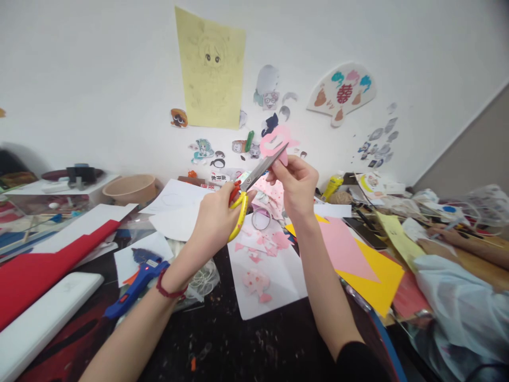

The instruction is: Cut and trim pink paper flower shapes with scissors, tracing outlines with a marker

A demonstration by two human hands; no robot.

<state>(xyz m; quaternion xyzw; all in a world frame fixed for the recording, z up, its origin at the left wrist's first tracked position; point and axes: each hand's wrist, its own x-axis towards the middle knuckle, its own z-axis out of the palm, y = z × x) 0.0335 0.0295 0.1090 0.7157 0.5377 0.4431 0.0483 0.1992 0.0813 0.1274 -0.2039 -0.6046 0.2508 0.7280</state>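
In the head view, the left hand [212, 212] is gripping the scissors [260, 171] by their handles, while the right hand [298, 183] is pinching the lower edge of the pink cutout [281, 130] between thumb and fingers. The two hands are working near each other but apart, joined only by the blades crossing the paper. The cutout is hanging in the air above the table [246, 345], in front of the wall [139, 95], and the blades are slanting up across its lower part; whether they are biting into it at this instant, I cannot tell. The step in hand, as I judge it, is trimming the cutout's outline. Any further cut would be calling for a steady pinch clear of the blades, and for turning the paper into the scissors rather than forcing them round a curve, since the thin pieces could be bending or tearing. Below, small pink pieces [256, 281] are lying on the white sheet [274, 297], with a tape roll [261, 218] standing near them. A blue glue gun [139, 281] is resting beyond the left forearm, and a co-worker's hand [439, 232] is showing at the far right, well apart.
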